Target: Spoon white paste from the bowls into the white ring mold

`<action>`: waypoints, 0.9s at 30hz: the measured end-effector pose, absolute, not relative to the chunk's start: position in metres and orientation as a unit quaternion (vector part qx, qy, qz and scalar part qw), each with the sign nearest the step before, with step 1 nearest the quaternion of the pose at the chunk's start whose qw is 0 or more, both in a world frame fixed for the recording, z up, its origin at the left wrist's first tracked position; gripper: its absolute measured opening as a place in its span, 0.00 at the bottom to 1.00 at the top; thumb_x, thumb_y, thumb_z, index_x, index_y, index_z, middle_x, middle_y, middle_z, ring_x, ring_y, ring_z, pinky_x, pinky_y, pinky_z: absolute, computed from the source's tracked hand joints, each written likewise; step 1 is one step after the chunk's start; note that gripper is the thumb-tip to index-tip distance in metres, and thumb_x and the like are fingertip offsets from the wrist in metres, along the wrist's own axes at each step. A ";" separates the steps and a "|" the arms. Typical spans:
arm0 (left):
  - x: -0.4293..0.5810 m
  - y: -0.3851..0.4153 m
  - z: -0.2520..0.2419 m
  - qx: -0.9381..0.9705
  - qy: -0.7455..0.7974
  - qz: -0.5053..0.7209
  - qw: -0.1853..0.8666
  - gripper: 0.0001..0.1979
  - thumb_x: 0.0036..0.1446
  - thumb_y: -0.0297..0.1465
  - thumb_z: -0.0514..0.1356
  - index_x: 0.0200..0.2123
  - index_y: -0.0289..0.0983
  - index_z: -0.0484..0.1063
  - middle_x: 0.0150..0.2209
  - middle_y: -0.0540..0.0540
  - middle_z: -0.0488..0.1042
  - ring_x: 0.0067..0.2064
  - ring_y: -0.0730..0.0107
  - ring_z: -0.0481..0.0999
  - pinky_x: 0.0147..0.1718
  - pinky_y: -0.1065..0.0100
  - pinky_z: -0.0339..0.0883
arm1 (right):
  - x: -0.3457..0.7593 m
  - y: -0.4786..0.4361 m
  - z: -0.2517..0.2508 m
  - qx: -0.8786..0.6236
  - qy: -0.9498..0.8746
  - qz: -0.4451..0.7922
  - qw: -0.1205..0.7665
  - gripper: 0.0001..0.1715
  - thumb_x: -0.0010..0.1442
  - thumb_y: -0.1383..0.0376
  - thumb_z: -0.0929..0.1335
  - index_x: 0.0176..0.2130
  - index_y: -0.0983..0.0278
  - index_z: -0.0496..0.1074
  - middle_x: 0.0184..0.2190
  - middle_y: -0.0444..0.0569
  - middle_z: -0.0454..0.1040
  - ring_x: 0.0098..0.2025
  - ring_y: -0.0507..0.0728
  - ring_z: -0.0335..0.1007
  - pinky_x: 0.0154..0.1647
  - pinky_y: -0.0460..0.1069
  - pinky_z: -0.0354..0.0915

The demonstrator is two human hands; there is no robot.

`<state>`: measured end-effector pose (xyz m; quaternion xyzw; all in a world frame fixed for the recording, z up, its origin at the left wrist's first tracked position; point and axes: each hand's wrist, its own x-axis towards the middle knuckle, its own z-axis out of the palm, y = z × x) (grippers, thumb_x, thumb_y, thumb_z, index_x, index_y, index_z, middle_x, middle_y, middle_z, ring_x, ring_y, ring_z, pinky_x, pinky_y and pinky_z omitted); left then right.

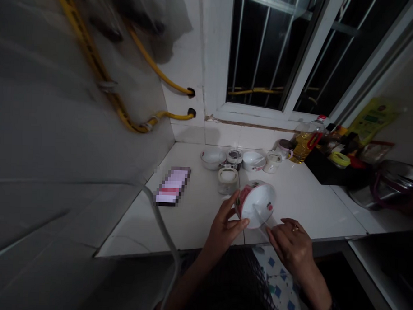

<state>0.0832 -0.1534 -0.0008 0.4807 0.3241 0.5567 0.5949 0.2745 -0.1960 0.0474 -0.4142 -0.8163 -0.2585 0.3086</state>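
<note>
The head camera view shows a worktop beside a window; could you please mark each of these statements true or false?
The left hand grips a tilted white bowl with a pink pattern. True.
The phone lies to the right of that bowl. False: it lies to the bowl's left.
The right hand wears a ring. True.
The oil bottle stands on the floor. False: it stands on the worktop.
</note>
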 end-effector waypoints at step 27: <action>0.087 -0.152 -0.002 0.473 0.354 0.563 0.578 0.37 0.50 0.36 0.65 0.63 0.45 0.58 0.63 0.40 0.57 0.55 0.56 0.69 0.43 0.66 0.73 | 0.226 -0.198 0.011 -0.571 -0.608 0.268 0.482 0.27 0.63 0.51 0.61 0.18 0.62 0.56 0.15 0.39 0.53 0.18 0.48 0.50 0.19 0.45 0.51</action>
